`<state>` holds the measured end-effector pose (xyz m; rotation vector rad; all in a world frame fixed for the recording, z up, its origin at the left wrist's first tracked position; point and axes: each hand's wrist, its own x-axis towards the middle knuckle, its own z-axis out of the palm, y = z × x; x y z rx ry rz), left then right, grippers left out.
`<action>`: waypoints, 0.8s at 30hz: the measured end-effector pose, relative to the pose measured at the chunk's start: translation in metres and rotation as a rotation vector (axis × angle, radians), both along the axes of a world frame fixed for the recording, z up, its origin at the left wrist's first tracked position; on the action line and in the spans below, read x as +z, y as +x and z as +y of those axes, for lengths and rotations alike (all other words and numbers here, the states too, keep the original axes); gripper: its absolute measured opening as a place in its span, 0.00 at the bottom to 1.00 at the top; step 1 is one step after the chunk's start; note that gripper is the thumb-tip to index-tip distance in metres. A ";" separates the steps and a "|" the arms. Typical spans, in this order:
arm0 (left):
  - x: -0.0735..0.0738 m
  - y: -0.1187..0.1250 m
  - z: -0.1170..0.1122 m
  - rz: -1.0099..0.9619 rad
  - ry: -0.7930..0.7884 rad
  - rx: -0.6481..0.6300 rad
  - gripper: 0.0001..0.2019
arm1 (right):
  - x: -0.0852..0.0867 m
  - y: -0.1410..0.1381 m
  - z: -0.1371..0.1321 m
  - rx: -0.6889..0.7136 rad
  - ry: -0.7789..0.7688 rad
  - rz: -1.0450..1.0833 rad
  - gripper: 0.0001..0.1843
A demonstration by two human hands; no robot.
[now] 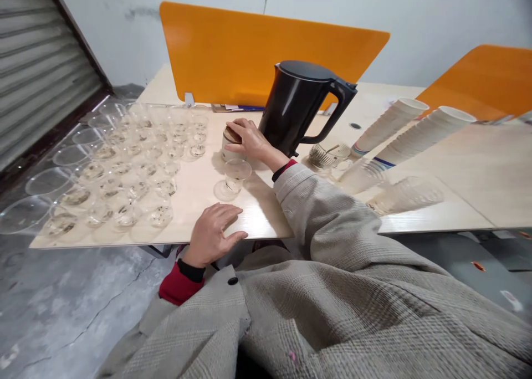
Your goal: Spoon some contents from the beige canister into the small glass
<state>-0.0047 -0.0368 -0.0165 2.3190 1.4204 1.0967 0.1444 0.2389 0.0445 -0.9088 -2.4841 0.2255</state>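
My right hand (251, 141) reaches across the table, its fingers wrapped over the top of a small white canister (228, 144) standing beside the black electric kettle (286, 105). The hand covers much of the canister's top. Just in front of it stands a single clear plastic cup (238, 173), with a few dark bits seeming to lie at its bottom. Near the table's front edge, my left hand (214, 229) is held open, thumb apart from the fingers, with nothing in it.
Rows of clear plastic cups (112, 185) with dark leaf-like bits fill the table's left side. To the right are stacked paper cups (419, 138), stacked clear cups (409, 195) and a bowl-like container (328, 155) of thin sticks. An orange divider (249, 57) stands behind.
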 end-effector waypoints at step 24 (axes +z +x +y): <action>-0.002 -0.003 0.008 -0.416 -0.195 0.137 0.36 | 0.011 0.001 0.010 0.105 0.028 -0.061 0.42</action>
